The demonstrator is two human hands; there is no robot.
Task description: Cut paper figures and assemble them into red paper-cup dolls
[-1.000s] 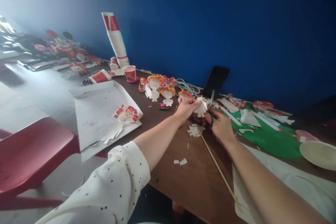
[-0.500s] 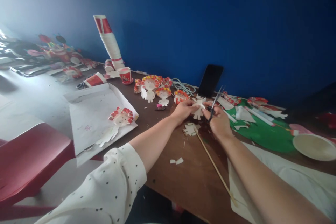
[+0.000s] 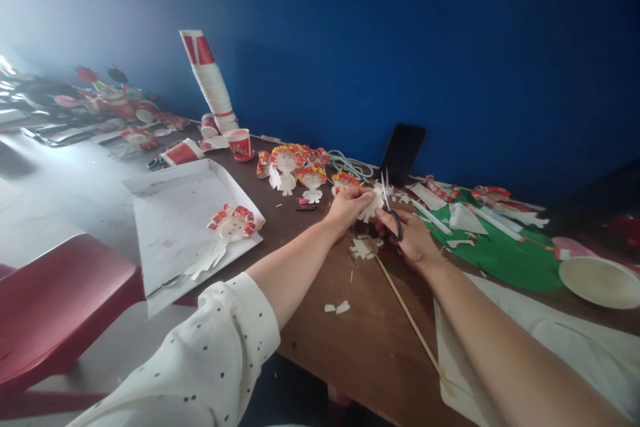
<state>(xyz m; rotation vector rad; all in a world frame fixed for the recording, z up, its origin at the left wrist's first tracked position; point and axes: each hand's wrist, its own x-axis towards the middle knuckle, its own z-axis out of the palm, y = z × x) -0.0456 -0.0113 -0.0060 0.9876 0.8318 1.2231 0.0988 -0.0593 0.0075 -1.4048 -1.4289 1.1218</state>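
My left hand is closed on a small white paper cutout, pinching it between thumb and fingers. In my right hand are black-handled scissors, their blades pointing up beside the cutout's right edge; the blades look slightly apart. Below the hands, white paper scraps lie on the brown table. A thin wooden stick runs from those scraps toward the front edge. Left of my left hand stand paper dolls with red and yellow curled hair.
A dark phone leans on the blue wall. To the right are a green round mat with paper pieces and a white bowl. On the left, a white tray holds another doll, near stacked paper cups and a red chair.
The scissors have swung left and lower, with blades now more upright beside the cutout. My left hand and the cutout have shifted slightly left, and the cutout has tilted.
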